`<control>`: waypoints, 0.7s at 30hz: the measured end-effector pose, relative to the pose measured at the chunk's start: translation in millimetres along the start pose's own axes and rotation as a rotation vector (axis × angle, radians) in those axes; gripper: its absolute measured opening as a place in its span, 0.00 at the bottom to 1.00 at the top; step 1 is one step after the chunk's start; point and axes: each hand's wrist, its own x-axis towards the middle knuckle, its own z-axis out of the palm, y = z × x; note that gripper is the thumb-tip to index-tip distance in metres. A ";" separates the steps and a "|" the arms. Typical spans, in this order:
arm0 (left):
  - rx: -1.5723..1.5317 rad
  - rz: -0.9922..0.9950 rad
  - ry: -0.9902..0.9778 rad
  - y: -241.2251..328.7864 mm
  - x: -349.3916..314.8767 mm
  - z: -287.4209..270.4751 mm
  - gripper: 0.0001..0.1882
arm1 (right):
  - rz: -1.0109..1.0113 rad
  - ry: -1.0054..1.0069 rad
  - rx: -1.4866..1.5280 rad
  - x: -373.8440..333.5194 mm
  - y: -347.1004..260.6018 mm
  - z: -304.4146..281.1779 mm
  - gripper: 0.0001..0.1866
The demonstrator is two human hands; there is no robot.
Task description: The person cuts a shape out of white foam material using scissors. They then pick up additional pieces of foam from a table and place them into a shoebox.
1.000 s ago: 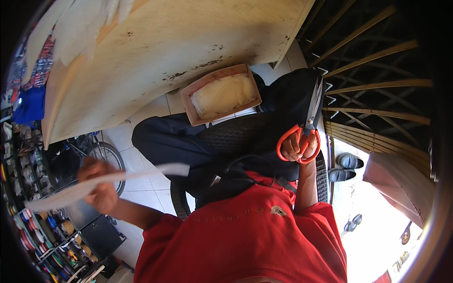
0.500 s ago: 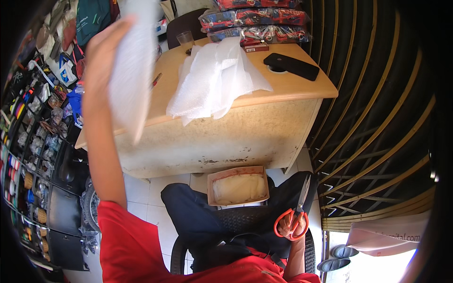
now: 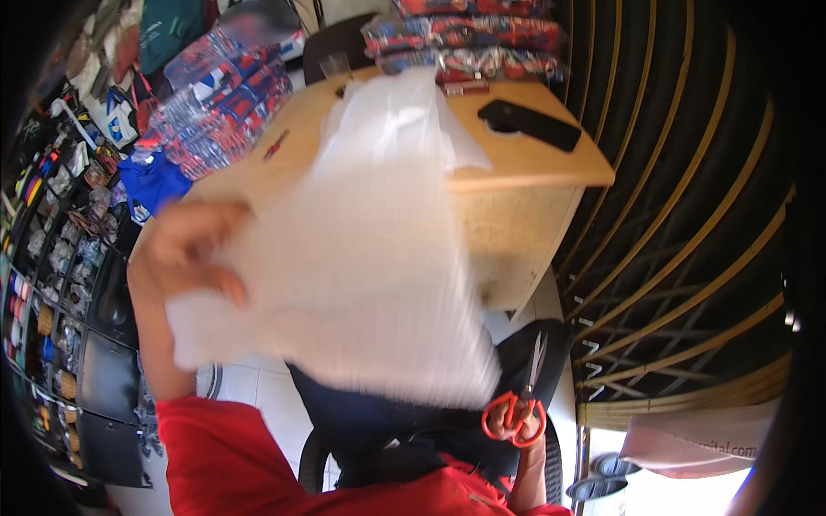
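Note:
My left hand (image 3: pixel 194 249), smeared by motion, grips the left edge of a sheet of bubble wrap (image 3: pixel 344 284), with the thumb over its face. The sheet spreads slantwise in front of the desk and over my lap, blurred too. Low on the right, my right hand (image 3: pixel 514 423) is closed round the orange handles of a pair of scissors (image 3: pixel 534 374). Their blades point away from me, slightly parted, beside the sheet's lower right corner. More white bubble wrap (image 3: pixel 387 116) lies on the desk behind the held sheet.
The wooden desk (image 3: pixel 538 176) holds a black phone (image 3: pixel 542 127), a clear glass (image 3: pixel 335 67) and a small red item (image 3: pixel 275 144). Plastic-wrapped red and blue packs are stacked behind it (image 3: pixel 469 36) and at its left (image 3: pixel 228 99). A folding metal gate (image 3: pixel 680 198) stands on the right, crowded shelves (image 3: pixel 52 301) on the left.
My left hand has come down and nearer, swinging the bubble wrap sheet across the desk front. It now hides the open box and uncovers the left packs. The scissors have shifted slightly left and down.

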 end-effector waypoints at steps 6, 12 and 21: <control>-0.341 -0.712 -0.269 -75.5 -68.9 175.6 0.17 | 0.110 0.063 -0.311 67.1 12.1 57.6 0.35; -0.698 -0.687 -0.385 -141.8 -65.3 255.2 0.17 | 0.398 0.526 -0.310 112.9 22.7 81.1 0.16; -0.032 -0.426 0.580 -94.9 -47.8 318.1 0.14 | 0.285 0.710 -0.269 131.7 67.1 70.1 0.11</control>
